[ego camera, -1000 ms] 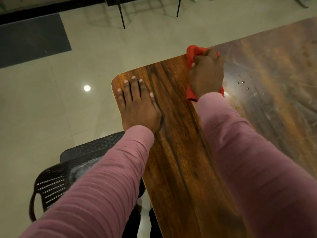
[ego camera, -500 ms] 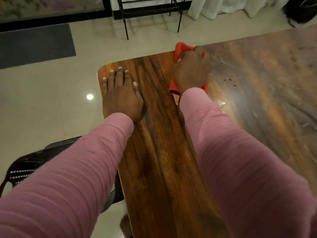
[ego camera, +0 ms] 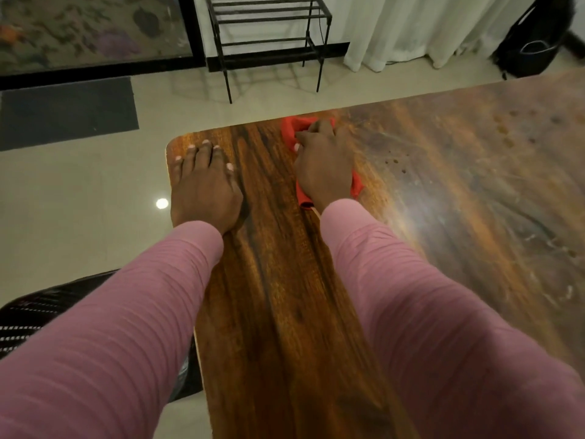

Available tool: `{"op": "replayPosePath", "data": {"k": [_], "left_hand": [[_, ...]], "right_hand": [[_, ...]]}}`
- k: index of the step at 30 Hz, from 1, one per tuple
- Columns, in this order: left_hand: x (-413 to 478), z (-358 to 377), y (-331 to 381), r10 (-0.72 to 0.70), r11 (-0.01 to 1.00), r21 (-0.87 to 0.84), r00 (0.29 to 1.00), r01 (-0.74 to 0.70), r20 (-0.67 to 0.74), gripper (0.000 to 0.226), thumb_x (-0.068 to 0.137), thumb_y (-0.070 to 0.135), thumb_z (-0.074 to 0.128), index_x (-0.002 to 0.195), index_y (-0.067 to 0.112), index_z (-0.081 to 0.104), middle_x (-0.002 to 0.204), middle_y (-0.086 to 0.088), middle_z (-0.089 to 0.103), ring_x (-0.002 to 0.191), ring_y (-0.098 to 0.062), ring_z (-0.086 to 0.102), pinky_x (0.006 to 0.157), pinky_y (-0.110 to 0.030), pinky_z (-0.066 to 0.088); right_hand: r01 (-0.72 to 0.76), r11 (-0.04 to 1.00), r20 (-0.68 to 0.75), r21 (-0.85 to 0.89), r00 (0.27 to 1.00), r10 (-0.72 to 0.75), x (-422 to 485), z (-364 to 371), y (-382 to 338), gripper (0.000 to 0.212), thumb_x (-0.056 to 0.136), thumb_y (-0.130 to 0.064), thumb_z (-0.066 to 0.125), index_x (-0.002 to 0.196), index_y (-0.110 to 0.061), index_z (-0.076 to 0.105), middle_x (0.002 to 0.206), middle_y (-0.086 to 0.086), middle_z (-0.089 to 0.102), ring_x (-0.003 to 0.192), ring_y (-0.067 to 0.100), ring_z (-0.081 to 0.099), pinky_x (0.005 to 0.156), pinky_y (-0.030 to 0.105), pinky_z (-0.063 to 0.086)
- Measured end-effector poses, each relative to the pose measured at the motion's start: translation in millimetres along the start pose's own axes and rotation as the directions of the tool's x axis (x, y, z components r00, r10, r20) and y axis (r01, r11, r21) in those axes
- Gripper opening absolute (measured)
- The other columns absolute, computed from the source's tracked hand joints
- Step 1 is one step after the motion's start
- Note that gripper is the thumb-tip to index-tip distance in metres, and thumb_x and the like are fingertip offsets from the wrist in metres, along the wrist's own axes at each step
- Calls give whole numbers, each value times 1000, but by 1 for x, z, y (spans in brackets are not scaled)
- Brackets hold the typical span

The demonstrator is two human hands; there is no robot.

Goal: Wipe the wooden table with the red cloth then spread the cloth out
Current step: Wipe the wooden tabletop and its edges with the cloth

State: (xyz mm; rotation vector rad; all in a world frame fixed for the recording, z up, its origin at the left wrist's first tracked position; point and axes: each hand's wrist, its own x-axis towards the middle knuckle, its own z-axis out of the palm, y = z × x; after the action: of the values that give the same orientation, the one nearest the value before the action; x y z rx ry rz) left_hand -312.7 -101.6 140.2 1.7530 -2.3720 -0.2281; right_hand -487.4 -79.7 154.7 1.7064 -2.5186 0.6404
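The wooden table (ego camera: 285,296) runs away from me, dark and glossy near its left corner, dull and smeared toward the right. A bunched red cloth (ego camera: 292,126) lies near the far edge, mostly covered by my right hand (ego camera: 324,163), whose curled fingers grip it against the wood. Red folds stick out past the fingertips and beside the wrist. My left hand (ego camera: 204,185) rests flat on the table's far left corner, fingers straight and together, holding nothing.
A few small droplets (ego camera: 395,163) sit on the table right of the cloth. A black mesh chair (ego camera: 34,305) stands at the table's left side. Beyond the far edge are a black metal rack (ego camera: 269,36), a dark floor mat (ego camera: 66,112), white curtains and a black bag (ego camera: 531,49).
My right hand with the cloth has slid a little left along the far edge, closer to my left hand. The view has tilted up, showing more of the room. The left hand stays planted.
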Motion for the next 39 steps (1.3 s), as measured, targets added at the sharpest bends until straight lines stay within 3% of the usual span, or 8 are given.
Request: {"op": "replayPosePath", "data": {"k": [10, 15, 18, 22, 28, 30, 35, 39], "left_hand": [[5, -3, 55, -93, 993, 71, 991, 100, -94, 52, 99, 33, 21, 142, 11, 39, 149, -10, 38, 139, -31, 29, 118, -47, 11], [16, 9, 109, -60, 997, -43, 994, 56, -89, 48, 101, 29, 27, 145, 10, 36, 152, -9, 34, 142, -27, 25, 118, -42, 11], [24, 17, 114, -18, 999, -38, 995, 14, -96, 49, 102, 31, 25, 146, 11, 32, 154, -8, 30, 144, -26, 21, 118, -40, 6], [31, 24, 112, -71, 997, -44, 992, 67, -103, 48, 102, 28, 25, 146, 8, 32, 153, -11, 30, 143, -29, 21, 119, -40, 7], [34, 30, 111, -105, 994, -14, 991, 104, -78, 48, 102, 27, 26, 146, 7, 31, 154, -13, 29, 143, -30, 21, 118, -38, 8], [33, 29, 110, -99, 995, -29, 992, 97, -81, 48, 102, 26, 26, 146, 6, 31, 153, -14, 30, 143, -30, 21, 119, -39, 8], [30, 25, 112, -48, 998, -42, 996, 45, -76, 49, 102, 25, 27, 146, 4, 32, 152, -15, 30, 143, -30, 20, 120, -40, 8], [31, 27, 114, -41, 998, -43, 997, 38, -61, 49, 102, 24, 27, 145, 3, 31, 152, -15, 31, 143, -30, 20, 120, -41, 8]], "right_hand": [[12, 998, 24, 62, 1000, -14, 6, -6, 4, 24, 91, -18, 50, 107, -18, 68, 117, 2, 53, 110, 26, 43, 86, 34, 38], [-353, 769, 24, 533, 915, 403, 40, -43, 44, 20, 95, -22, 53, 106, -17, 69, 99, -2, 64, 78, 5, 58, 64, 4, 37], [-326, 846, -41, 422, 925, 377, 60, -58, 83, 24, 94, -22, 52, 108, -16, 70, 109, 3, 63, 91, 17, 61, 77, 19, 43], [-136, 944, 32, 301, 991, 132, 58, -40, 84, 26, 95, -24, 51, 115, -20, 66, 123, 1, 51, 108, 20, 51, 95, 33, 43], [186, 979, 106, 79, 975, -194, 37, -9, 41, 25, 89, -23, 50, 102, -19, 71, 118, 2, 54, 115, 29, 42, 93, 43, 42], [163, 986, 96, 33, 982, -165, 42, -11, 55, 22, 88, -20, 51, 99, -17, 70, 118, 4, 54, 113, 29, 43, 92, 43, 43], [-242, 970, -22, -26, 970, 241, 82, -25, 111, 21, 88, -17, 54, 102, -11, 68, 120, 10, 52, 114, 32, 46, 95, 44, 42], [-209, 977, -34, 41, 977, 211, 75, -16, 85, 19, 86, -17, 57, 100, -12, 68, 119, 8, 53, 113, 31, 44, 90, 40, 40]]}}
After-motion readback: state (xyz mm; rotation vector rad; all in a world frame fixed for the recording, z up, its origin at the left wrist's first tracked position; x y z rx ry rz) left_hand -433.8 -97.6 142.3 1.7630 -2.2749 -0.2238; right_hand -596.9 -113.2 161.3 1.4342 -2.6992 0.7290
